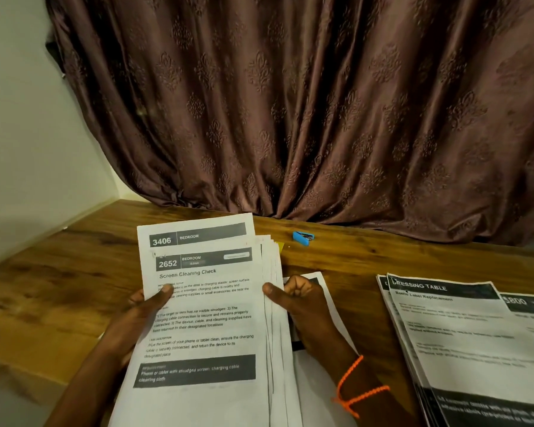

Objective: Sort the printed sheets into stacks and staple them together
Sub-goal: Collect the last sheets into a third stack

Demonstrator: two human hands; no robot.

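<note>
— Over the near middle of the desk (pixel 74 272), what do the hands have?

— Both hold one thick bundle (pixel 204 318) of printed sheets, lifted and tilted toward the camera. The left hand (pixel 136 315) grips its left edge, thumb pressed on the top page, fingers behind the paper. The right hand (pixel 302 303) grips the right edge, thumb on the front, fingers curled behind the fanned edges.

— What is on top?

— A page headed 2652, Bedroom, "Screen Cleaning Check". Behind it, slid a little farther up, a page (pixel 198 232) headed 3406, Bedroom, shows its top strip. More sheets fan out on the right side of the bundle.

— Anything under the right hand?

— A sheet (pixel 321 291) lies flat on the desk just beneath it, mostly covered; I cannot read it. An orange cord (pixel 355 386) is looped round the right wrist.

— And other stacks?

— On the right, well apart from the bundle, a stack (pixel 450 334) lies on the desk; its top page reads "Dressing Table" and "Bottle Label Replacement". One more sheet (pixel 527 303), marked with a number ending 800, overlaps it at the far right edge.

— The stapler?

— Blue, small, lying on the far side of the desk (pixel 303 237), near a brown patterned curtain (pixel 290 103) and just right of the bundle's top. Neither hand touches it. A pale wall (pixel 28 118) stands at left.
</note>
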